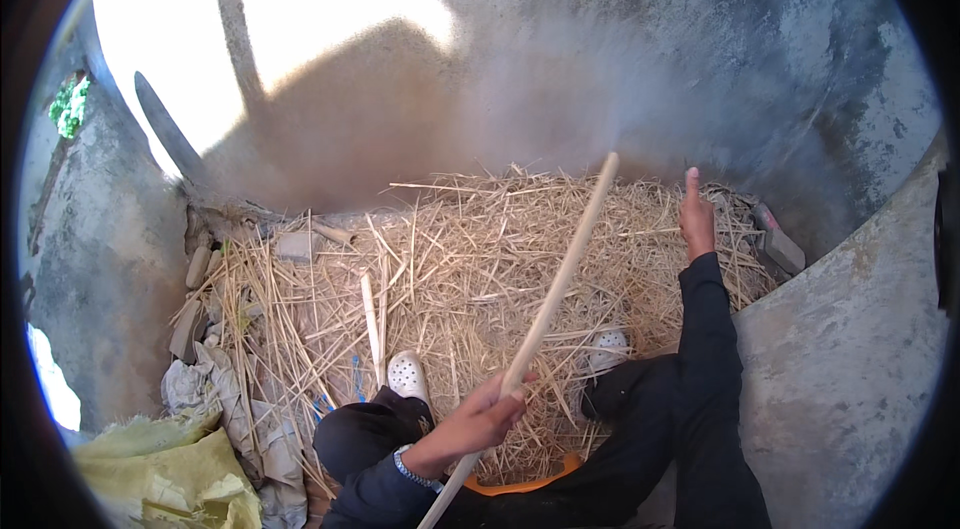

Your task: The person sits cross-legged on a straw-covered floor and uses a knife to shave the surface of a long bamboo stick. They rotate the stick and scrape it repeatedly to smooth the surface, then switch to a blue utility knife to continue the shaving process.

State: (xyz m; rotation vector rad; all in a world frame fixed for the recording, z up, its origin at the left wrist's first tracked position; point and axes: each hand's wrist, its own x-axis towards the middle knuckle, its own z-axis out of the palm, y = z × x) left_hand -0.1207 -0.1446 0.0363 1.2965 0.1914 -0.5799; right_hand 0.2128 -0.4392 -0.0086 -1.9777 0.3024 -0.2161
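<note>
A long pale wooden stick [560, 289] slants up and to the right across the middle of the view. My left hand [488, 414] is closed round its lower part. The upper end of the stick is free, above a bed of dry straw [500, 259]. Out to the right, my right hand [697, 219] is raised over the straw's far right part, apart from the stick. One of its digits points up and the others are curled in; I see nothing held in it.
Grey concrete walls [700, 59] rise behind and to the right [850, 349]. Stone blocks [780, 244] lie at the straw's right edge. Crumpled yellowish sacking [170, 474] is at lower left. My white clog [408, 376] stands on the straw; an orange curved edge [525, 485] shows between my legs.
</note>
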